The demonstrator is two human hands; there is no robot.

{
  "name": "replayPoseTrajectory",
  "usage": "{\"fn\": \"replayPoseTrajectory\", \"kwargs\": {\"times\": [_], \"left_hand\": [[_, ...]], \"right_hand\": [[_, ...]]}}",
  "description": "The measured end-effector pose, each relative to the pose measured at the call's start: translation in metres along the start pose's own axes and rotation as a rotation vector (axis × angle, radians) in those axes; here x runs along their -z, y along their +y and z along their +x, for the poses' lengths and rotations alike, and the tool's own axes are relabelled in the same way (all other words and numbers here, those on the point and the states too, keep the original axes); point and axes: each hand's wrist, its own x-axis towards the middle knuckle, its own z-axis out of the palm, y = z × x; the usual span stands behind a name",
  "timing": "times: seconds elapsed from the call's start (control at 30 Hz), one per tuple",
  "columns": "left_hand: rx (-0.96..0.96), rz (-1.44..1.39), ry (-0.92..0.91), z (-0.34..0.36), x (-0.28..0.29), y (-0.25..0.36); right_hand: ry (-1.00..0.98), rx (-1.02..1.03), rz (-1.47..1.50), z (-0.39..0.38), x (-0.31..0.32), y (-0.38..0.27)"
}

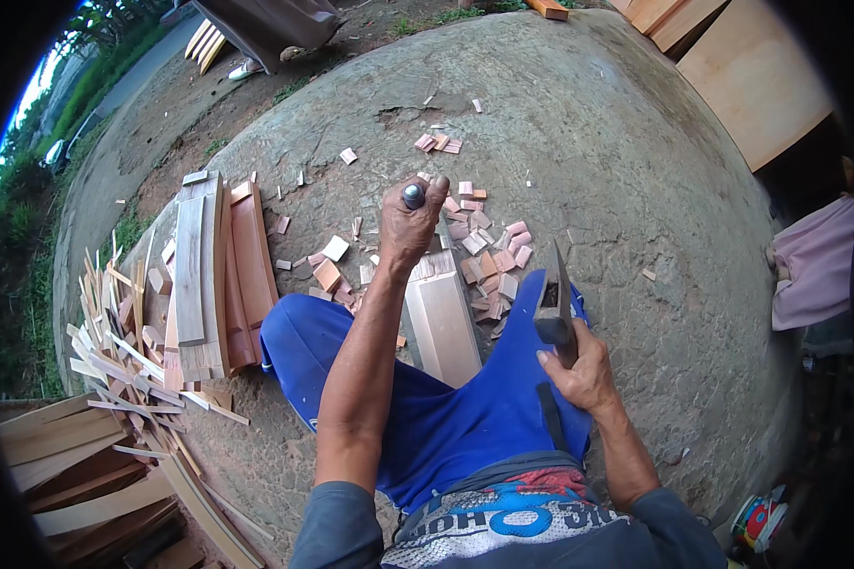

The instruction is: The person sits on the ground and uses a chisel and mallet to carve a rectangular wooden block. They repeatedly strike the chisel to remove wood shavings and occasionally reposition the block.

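Observation:
My left hand (411, 220) is closed in a fist around an upright chisel, whose round metal-capped handle end (413, 195) shows above the fist. Its blade is hidden beneath the hand. Below the forearm, a pale wooden board (446, 332) lies between my legs, its far end near the chisel. In my right hand (582, 372), over my right thigh, is a hatchet (554, 299) with a dark, wedge-shaped metal head. The hatchet's narrow edge points away from me. Small cut wood blocks (487, 256) are scattered around the board's far end.
To the left are stacked wooden boards (199, 284), a heap of thin offcuts (128, 332) and curved planks (95, 503). Large wood panels (754, 81) stand at the far right, above a pink cloth (816, 266). Another person's lower body (266, 28) shows at the far left.

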Motion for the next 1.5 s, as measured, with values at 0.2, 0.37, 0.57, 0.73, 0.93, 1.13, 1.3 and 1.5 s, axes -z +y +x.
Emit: {"fn": "replayPoseTrajectory", "kwargs": {"times": [0.2, 0.37, 0.57, 0.73, 0.93, 1.13, 1.3, 1.5], "left_hand": [[0.041, -0.06, 0.019, -0.004, -0.002, 0.004], [0.013, -0.003, 0.04, -0.006, -0.006, 0.001], [-0.037, -0.085, 0.079, -0.008, -0.015, -0.016], [-0.139, 0.059, 0.084, -0.014, -0.031, -0.001], [-0.103, 0.032, 0.041, -0.015, -0.031, -0.003], [-0.429, 0.076, 0.021, -0.003, -0.012, -0.016], [-0.026, -0.375, 0.203, -0.008, 0.042, -0.018], [-0.005, -0.114, 0.109, -0.016, 0.024, -0.024]], "right_hand": [[-0.048, -0.038, 0.029, 0.006, -0.003, 0.0], [-0.035, -0.004, 0.046, 0.01, -0.008, -0.001], [-0.061, 0.062, 0.067, 0.027, -0.015, -0.003], [0.082, 0.423, 0.005, 0.067, 0.005, -0.045], [0.479, 0.773, 0.098, 0.103, 0.032, -0.122], [-0.188, 0.387, -0.438, 0.168, -0.022, -0.068], [-0.003, 0.288, -0.033, 0.124, -0.034, -0.053], [-0.065, 0.104, 0.122, 0.111, -0.028, -0.057]]}}
